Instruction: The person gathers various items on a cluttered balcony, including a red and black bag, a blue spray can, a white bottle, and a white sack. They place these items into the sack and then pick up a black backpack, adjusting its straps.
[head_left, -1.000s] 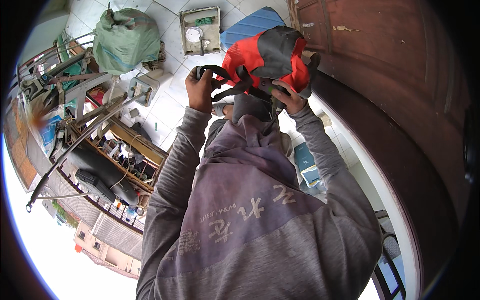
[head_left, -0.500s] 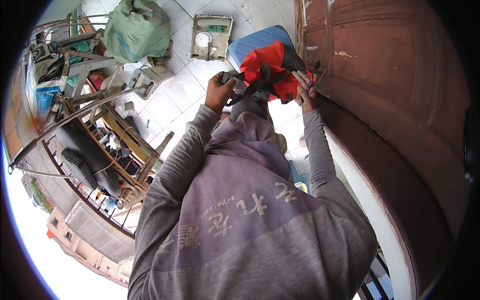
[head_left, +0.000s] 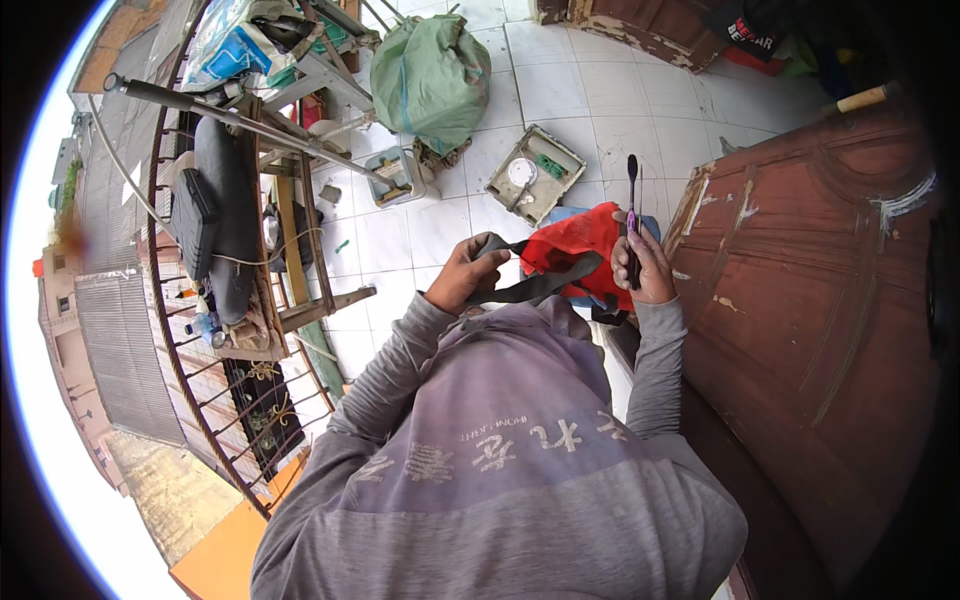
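Observation:
My left hand [head_left: 468, 272] is closed on a dark grey strap [head_left: 535, 287] of a red and black fabric bag [head_left: 568, 243], pulling the strap out to the left. The bag lies in front of my body, over a blue surface. A toothbrush [head_left: 632, 195] with a black head and a purple and black handle stands in my right hand [head_left: 652, 270], its head pointing away from me. My right fingers are closed on the handle, beside the bag's right edge. Part of the bag is hidden behind the hand and my shirt.
Beyond the bag lies a shallow tray [head_left: 552, 190] holding a round white item and green cord. A green sack [head_left: 430, 85] and a pail [head_left: 405, 180] with tools stand farther left. A worn brown door [head_left: 800, 270] is close on my right; a railing [head_left: 190, 390] runs along the left.
The view has turned, so the bag and tray sit lower and farther right. My right hand has lifted off the bag's side, and the toothbrush now shows clearly. The left hand still grips the strap.

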